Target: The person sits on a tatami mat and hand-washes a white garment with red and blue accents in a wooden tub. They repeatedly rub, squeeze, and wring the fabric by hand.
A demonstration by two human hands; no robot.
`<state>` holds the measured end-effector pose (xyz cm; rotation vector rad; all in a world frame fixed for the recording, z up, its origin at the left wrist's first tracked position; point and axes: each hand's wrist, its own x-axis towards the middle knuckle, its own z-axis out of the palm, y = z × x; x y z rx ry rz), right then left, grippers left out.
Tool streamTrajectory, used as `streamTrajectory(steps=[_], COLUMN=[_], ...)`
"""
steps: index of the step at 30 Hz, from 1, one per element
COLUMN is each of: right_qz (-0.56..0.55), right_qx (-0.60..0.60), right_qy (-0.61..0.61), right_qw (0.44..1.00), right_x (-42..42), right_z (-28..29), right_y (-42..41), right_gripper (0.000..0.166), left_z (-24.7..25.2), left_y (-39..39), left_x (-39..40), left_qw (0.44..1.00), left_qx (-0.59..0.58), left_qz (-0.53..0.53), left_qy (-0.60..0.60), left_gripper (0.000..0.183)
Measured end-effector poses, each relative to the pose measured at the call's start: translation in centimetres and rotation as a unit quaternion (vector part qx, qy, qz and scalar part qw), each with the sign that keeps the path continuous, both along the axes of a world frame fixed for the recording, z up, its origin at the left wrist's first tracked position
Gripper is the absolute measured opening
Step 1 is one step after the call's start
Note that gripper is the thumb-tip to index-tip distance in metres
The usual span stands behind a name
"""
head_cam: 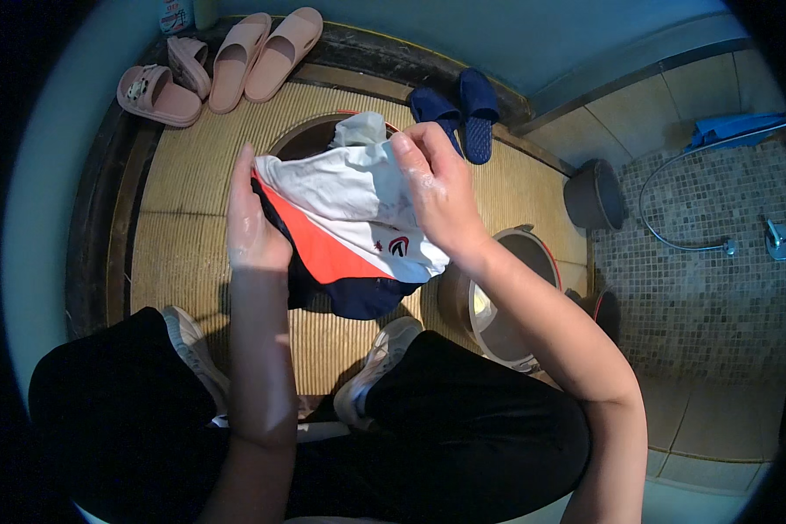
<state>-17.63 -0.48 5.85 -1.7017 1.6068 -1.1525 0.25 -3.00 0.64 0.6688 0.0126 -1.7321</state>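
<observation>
A white, orange and navy garment [347, 196] with a small dark-and-red emblem is stretched between my hands. My left hand [255, 226] grips its left edge, fingers pointing up and the thumb hidden by the fabric. Across from it, my right hand [442, 190] pinches the white upper part between thumb and fingers. Whitish suds or wetness show on both hands. Behind the garment stands a dark round basin [301, 137], mostly covered from view, with pale fabric rising at its rim.
A grey bucket [458, 301] stands beside my right forearm. Smaller buckets [586, 196] sit farther right. Pink slippers [288, 56] and navy slippers [478, 118] line the ribbed floor's far edge. A shower hose [655, 223] and a tap [776, 239] are at the mosaic-tiled area.
</observation>
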Motion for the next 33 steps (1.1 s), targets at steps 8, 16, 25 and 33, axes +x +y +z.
streamTrajectory(steps=[8,16,25,33], right_qz=[0.158,-0.034,0.102,0.252], right_qx=[0.244,0.099,0.102,0.191], right_qy=[0.097,-0.271,-0.101,0.063], right_qw=[0.952,0.957,0.984,0.947], right_x=[-5.2,-3.8,-3.9,-4.9], right_z=[-2.3,3.4,5.7,4.1], right_y=[1.1,-1.2,-0.7,-1.1], right_gripper=[0.026,0.012,0.072,0.027], left_z=[-2.7,1.4,-1.1,-1.6], left_y=[1.7,5.2,3.0,3.6], left_x=[-0.8,-4.1,-1.4,0.6], left_qw=[0.683,0.549,0.846,0.972], left_qx=[-0.203,-0.329,-0.323,-0.202], left_qz=[0.216,0.044,-0.074,-0.038], left_qy=[-0.667,-0.767,-0.418,-0.109], left_gripper=[0.019,0.059,0.014,0.034])
